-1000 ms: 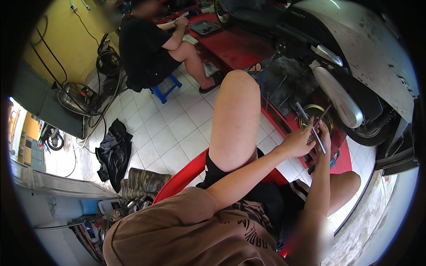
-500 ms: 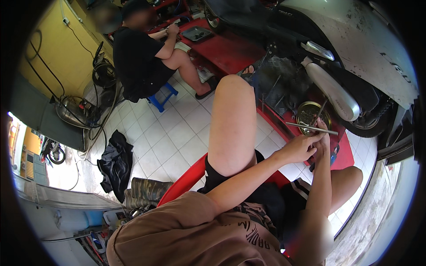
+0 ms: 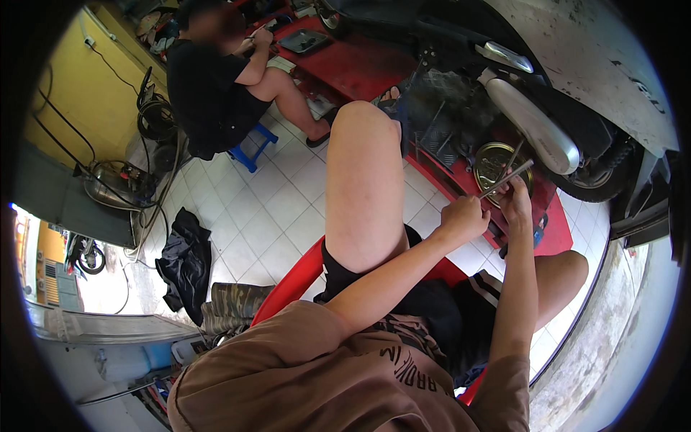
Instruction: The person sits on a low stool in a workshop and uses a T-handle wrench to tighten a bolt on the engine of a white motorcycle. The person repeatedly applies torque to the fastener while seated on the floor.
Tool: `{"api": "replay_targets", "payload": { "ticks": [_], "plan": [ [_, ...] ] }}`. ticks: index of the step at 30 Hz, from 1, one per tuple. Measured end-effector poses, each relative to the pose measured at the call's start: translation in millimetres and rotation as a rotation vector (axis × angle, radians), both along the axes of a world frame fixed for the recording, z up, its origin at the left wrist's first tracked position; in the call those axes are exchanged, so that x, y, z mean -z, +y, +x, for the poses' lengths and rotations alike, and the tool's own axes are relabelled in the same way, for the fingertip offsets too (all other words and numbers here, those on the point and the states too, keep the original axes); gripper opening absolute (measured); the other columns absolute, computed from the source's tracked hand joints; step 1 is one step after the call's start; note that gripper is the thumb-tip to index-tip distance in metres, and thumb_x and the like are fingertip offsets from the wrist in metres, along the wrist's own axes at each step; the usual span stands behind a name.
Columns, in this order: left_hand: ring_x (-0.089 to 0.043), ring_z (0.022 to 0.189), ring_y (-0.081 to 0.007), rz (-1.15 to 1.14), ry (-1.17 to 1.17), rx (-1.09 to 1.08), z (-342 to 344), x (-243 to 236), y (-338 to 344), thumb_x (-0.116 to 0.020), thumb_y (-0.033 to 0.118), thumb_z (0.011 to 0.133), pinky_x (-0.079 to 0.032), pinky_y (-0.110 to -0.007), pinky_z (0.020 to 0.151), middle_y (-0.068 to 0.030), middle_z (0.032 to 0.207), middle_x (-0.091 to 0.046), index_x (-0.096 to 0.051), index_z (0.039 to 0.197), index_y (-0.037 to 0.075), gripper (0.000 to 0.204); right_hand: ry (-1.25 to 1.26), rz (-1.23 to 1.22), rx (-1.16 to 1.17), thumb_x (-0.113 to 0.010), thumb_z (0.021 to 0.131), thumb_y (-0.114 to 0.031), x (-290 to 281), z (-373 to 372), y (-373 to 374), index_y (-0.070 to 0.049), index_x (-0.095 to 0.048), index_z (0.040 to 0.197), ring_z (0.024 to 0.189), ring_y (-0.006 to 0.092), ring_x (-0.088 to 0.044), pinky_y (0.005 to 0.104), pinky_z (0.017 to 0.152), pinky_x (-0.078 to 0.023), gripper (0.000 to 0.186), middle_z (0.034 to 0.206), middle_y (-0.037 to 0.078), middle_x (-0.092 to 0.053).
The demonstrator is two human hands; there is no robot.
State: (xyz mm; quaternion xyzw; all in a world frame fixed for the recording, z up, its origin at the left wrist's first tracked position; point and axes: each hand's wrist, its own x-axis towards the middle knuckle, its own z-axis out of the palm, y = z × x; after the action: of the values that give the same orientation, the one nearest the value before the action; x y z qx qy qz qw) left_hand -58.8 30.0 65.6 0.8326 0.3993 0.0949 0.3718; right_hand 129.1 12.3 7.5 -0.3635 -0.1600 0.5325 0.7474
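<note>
My left hand [image 3: 464, 216] is closed in a fist around one end of a slim metal bar [image 3: 520, 171]. The bar slants up and away to the right. Beside it my right hand [image 3: 517, 200] has its fingers curled at the middle of the bar, with their far side partly hidden. A second thin rod [image 3: 516, 153] crosses just beyond; I cannot tell whether the two are joined. Under and behind the hands, a round gold-coloured tin dish [image 3: 481, 160] sits on the red platform, its contents too small to make out.
A scooter with a silver exhaust cover [image 3: 533, 124] stands on the red lift platform [image 3: 360, 72]. At the left, a person in black [image 3: 209, 101] sits on a blue stool [image 3: 252, 147]. Black cloth [image 3: 186, 263] lies on the tiled floor near an air compressor [image 3: 115, 183].
My left hand has moved left, to the bar's near end. The bar has swung from nearly level to slanting up to the right. My right hand has moved up slightly.
</note>
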Motion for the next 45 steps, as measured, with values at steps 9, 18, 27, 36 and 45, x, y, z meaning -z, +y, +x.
{"api": "replay_targets", "payload": {
  "ticks": [9, 18, 27, 36, 45],
  "plan": [
    [-0.061, 0.069, -0.0295, -0.044, -0.535, 0.384, -1, -18, -11, -0.059, 0.012, 0.083, -0.048, -0.039, 0.064, -0.0176, 0.077, -0.063, -0.049, 0.132, 0.005, 0.050, -0.037, -0.052, 0.054, -0.050, 0.096, -0.015, -8, -4, -2, 0.001, -0.053, 0.108, 0.061, 0.0063, -0.040, 0.0182, 0.054, -0.037, 0.021, 0.074, -0.001, -0.046],
    [-0.063, 0.065, -0.0352, 0.109, -0.172, -0.047, -4, -28, -7, -0.057, 0.024, 0.084, -0.051, -0.045, 0.061, -0.0187, 0.069, -0.063, -0.024, 0.140, -0.004, 0.071, -0.036, -0.028, -0.004, -0.050, 0.094, -0.012, -8, -1, 1, 0.002, -0.052, 0.111, 0.063, 0.0067, -0.041, 0.0196, 0.057, -0.036, 0.022, 0.075, -0.001, -0.048],
    [-0.064, 0.072, -0.0337, 0.090, -0.447, 0.437, 3, 3, -11, -0.059, 0.013, 0.081, -0.050, -0.044, 0.068, -0.0180, 0.075, -0.064, -0.054, 0.124, 0.007, 0.043, -0.060, -0.006, 0.031, -0.053, 0.094, -0.017, 8, 17, 1, 0.001, -0.054, 0.110, 0.060, 0.0062, -0.042, 0.0185, 0.054, -0.037, 0.023, 0.072, -0.003, -0.048],
    [-0.063, 0.065, -0.0327, 0.176, -0.395, 0.096, 0, -23, -9, -0.059, 0.013, 0.082, -0.051, -0.042, 0.060, -0.0167, 0.075, -0.065, -0.014, 0.147, 0.008, 0.079, -0.114, 0.005, -0.026, -0.050, 0.096, -0.016, -13, 2, -1, 0.000, -0.052, 0.108, 0.064, 0.0064, -0.041, 0.0186, 0.058, -0.037, 0.020, 0.074, -0.002, -0.046],
    [-0.063, 0.066, -0.0351, 0.104, -0.312, 0.257, 6, 21, -11, -0.061, 0.019, 0.080, -0.050, -0.045, 0.062, -0.0169, 0.068, -0.063, -0.045, 0.130, 0.005, 0.054, 0.020, 0.048, 0.037, -0.054, 0.093, -0.013, 2, 10, 1, 0.002, -0.054, 0.107, 0.060, 0.0045, -0.038, 0.0183, 0.055, -0.034, 0.020, 0.072, -0.004, -0.044]
  ]
}}
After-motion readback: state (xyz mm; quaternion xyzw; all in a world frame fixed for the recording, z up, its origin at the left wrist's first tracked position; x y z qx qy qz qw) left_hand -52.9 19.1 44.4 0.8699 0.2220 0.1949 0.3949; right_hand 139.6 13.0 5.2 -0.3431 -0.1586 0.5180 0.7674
